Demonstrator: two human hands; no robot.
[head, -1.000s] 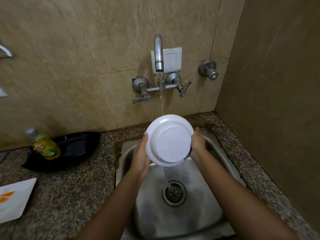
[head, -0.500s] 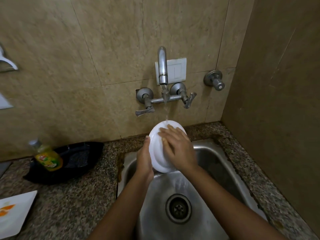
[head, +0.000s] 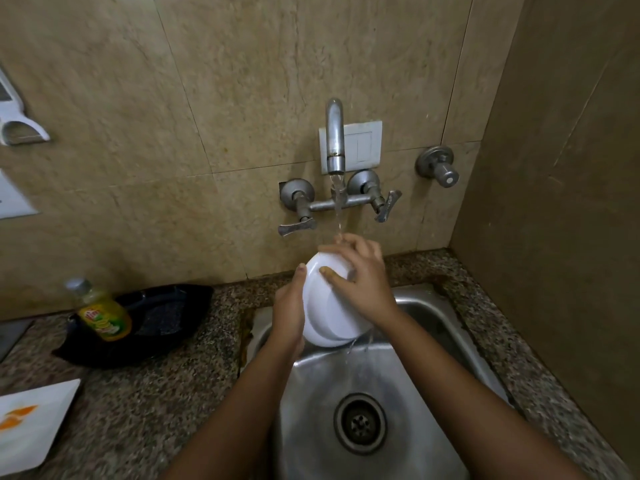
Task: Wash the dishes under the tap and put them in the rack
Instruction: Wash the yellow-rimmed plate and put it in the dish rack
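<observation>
A white bowl [head: 327, 315] is tilted on edge over the steel sink [head: 443, 327], its underside turned towards me. My left hand [head: 289, 313] grips its left rim, thumb up on the edge. My right hand [head: 360, 282] lies flat across the bowl's base with fingers spread. Water runs from the wall tap [head: 335, 136] onto my right fingers and drips off the bowl's lower rim into the basin. No rack is in view.
A yellow dish-soap bottle [head: 104, 315] stands left of the sink in front of a black tray [head: 162, 317]. A white plate with an orange smear [head: 31, 424] lies at the counter's left edge. The drain [head: 360, 424] sits mid-basin. A wall closes the right side.
My right hand left the bowl's right rim and spread over its base, then slid upward under the stream. The bowl turned more edge-on and the view tipped down.
</observation>
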